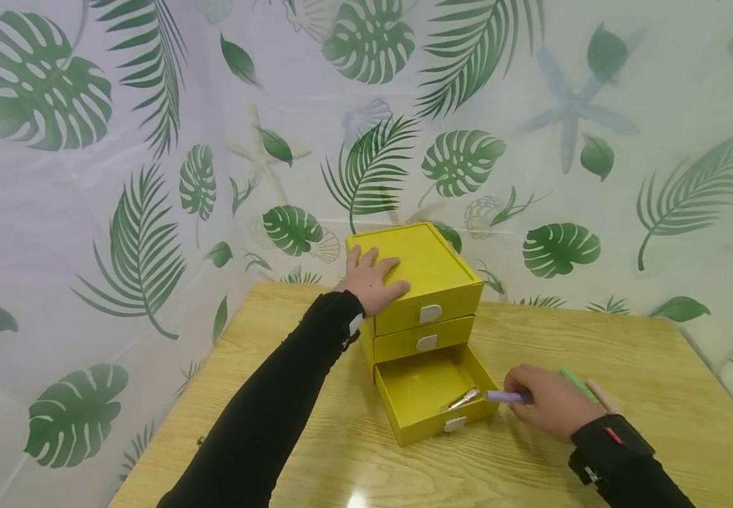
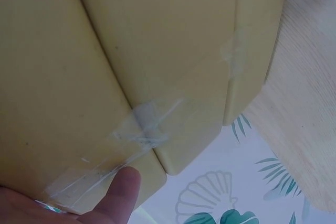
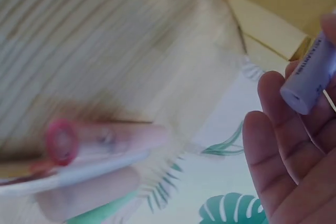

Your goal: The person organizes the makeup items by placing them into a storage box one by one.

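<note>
A yellow chest of drawers (image 1: 432,264) stands on the table with its bottom drawer (image 1: 413,384) pulled out. My left hand (image 1: 369,283) rests on the left part of its top, fingers spread. In the left wrist view, a finger (image 2: 122,195) lies by the taped yellow side (image 2: 173,51). To the right of the open drawer, my right hand (image 1: 553,401) pinches a light purple pen (image 1: 504,396), its tip at the drawer's right wall. Small printed letters show on the pen (image 3: 310,74) in the right wrist view. A small silver metal item (image 1: 463,399) lies inside the drawer.
Beyond my right hand lie a green pen (image 1: 576,384) and a pale pink pen (image 1: 601,395), partly hidden. The right wrist view shows a blurred pink-ended tube (image 3: 105,141) nearby. Leaf-patterned sheeting (image 1: 518,190) rises behind the wooden table (image 1: 563,335).
</note>
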`<state>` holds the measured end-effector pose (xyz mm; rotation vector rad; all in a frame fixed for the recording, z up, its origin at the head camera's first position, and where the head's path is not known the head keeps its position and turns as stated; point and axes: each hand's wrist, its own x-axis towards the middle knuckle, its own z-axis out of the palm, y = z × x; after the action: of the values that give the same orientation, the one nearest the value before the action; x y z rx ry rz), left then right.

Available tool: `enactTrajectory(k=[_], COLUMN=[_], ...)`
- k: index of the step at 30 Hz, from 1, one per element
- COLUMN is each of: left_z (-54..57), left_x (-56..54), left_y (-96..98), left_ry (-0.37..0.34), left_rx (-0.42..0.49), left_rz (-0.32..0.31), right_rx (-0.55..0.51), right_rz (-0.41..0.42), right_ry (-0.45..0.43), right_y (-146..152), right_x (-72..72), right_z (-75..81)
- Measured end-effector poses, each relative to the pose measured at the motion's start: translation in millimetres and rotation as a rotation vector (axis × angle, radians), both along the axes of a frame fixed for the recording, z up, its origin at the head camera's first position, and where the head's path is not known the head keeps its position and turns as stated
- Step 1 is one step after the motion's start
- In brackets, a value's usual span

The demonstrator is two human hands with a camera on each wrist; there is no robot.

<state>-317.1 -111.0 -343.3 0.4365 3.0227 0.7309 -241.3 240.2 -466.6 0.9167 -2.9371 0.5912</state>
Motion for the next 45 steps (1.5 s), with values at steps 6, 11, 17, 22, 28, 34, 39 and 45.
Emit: enactTrajectory(k=[6,11,17,22,28,34,39,45], left_z=[0.5,-0.8,-0.4,0.1,-1.7,-1.8,-0.5,-2.0], left_x=[0.3,0.8,0.5,-0.2,-0.6,1.0,-0.2,-1.8], left_y=[-0.3,0.3,0.4,0.7,1.3,1.5,0.1,-0.5], left_ry=[-0.003,-0.004,-0.002,-0.002,0.01,0.006,0.01,0.011], left_rx=[0.005,0.004,0.003,0.005,0.009,0.008,0.005,0.003], left_rz=[0.0,-0.005,-0.005,-0.003,-0.001,0.001,-0.007,-0.01], right_rx=[-0.01,0.008,0.041,0.101,0.134,0.17,0.204,0.212], right_rz=[0.012,0.038,0.053,0.092,0.119,0.109,0.114,0.098], right_ry=[0.106,0.189,0.217,0.263,0.245,0.172,0.144,0.099], right_y=[-15.1,-29.2,-47.0,-63.7,-79.3,-84.0,-85.5,-86.7], right_x=[4.1,2.6,-5.4,-13.2,-22.4,-29.8,-32.9,-33.8], right_z=[8.0,10.1,11.8,13.2,8.2,-0.9,0.1,0.5])
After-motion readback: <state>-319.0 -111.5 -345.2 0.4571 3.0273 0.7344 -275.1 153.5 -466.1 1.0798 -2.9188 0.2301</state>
